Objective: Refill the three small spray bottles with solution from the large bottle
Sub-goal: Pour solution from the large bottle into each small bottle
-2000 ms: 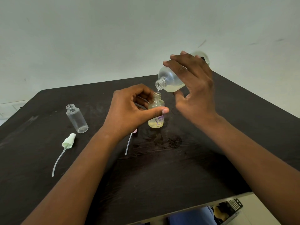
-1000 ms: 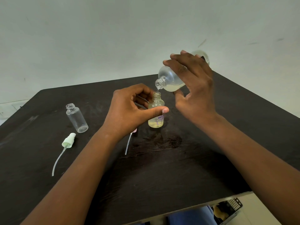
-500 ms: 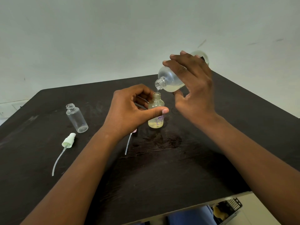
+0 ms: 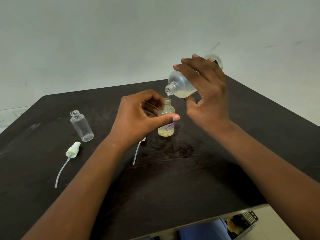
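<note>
Head view. Dark wooden surface [image 4: 173,187] against a pale wall.

Right hand [image 4: 206,94] is gripping the large bottle [image 4: 181,84], fingers curled over the top of its frosted body, thumb underneath. The bottle is tilting down to the left, open neck lowest, pale yellowish solution pooling along its lower side. A thin stream is falling from the neck toward the mouth of the small bottle [image 4: 166,118] directly beneath; neck and mouth are close but apart.

Left hand [image 4: 138,116] is holding the small bottle upright on the surface, thumb lying across its front at mid-height, fingers curling round the far side. The bottle is uncapped, bearing a purple print low on its front, with yellowish liquid sitting in its bottom part.

Left of the hands, well apart, a clear empty bottle [image 4: 81,125] is standing uncapped on the surface. Just in front of it a pale green spray cap [image 4: 73,149] is lying on its side, its dip tube trailing toward the near edge. A second dip tube [image 4: 136,155] is showing below the left wrist, a pink cap mostly hidden behind the wrist.

A wet patch [image 4: 180,149] is glistening on the surface just in front of the small bottle.

Third small bottle: not visible.
</note>
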Motion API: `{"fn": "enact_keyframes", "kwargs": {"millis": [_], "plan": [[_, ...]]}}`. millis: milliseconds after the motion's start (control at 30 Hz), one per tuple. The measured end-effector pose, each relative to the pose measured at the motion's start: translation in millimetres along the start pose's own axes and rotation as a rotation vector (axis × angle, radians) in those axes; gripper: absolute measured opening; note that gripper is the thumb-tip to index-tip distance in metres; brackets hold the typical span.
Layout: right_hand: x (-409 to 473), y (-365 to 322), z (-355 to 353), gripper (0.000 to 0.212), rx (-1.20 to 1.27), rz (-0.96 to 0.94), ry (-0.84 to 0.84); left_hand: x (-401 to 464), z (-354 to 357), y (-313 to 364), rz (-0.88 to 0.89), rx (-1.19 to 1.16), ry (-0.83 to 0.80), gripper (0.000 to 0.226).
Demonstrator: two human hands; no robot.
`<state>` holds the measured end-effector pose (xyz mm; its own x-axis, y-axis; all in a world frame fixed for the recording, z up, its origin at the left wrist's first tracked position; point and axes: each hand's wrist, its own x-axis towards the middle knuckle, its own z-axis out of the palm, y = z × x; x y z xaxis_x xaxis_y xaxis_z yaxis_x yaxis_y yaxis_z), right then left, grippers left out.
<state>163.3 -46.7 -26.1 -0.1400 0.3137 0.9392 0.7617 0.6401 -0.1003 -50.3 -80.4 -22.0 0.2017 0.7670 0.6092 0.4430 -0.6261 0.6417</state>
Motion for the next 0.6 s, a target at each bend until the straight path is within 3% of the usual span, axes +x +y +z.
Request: {"fn": "enact_keyframes", "kwargs": {"millis": [600], "plan": [[0.2,1.9,1.3,0.072,-0.004,-0.019,0.016,0.9,0.2,-1.7,-0.013,-0.01,0.008,0.046]]}}
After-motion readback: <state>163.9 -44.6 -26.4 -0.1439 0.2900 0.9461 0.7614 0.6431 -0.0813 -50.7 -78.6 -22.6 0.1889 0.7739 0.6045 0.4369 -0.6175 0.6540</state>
